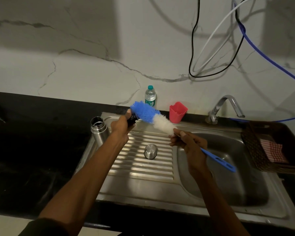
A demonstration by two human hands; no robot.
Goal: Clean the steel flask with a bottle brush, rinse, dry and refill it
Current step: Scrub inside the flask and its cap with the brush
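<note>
Right hand [188, 143] grips the bottle brush [153, 116] by its blue handle, bristles raised over the drainboard. Left hand [122, 127] holds a small dark object at the blue bristle tip; identity unclear. Open steel flask [99, 131] stands upright at the sink's [228, 188] left edge; its steel cap [150, 151] rests on the drainboard.

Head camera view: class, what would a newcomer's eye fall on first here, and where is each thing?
The blue-and-white bottle brush stands out, held over the ribbed drainboard: the right hand grips its handle and the left hand holds a small dark object at its blue tip. The open steel flask stands at the sink's left edge, its steel cap on the ribs.
</note>
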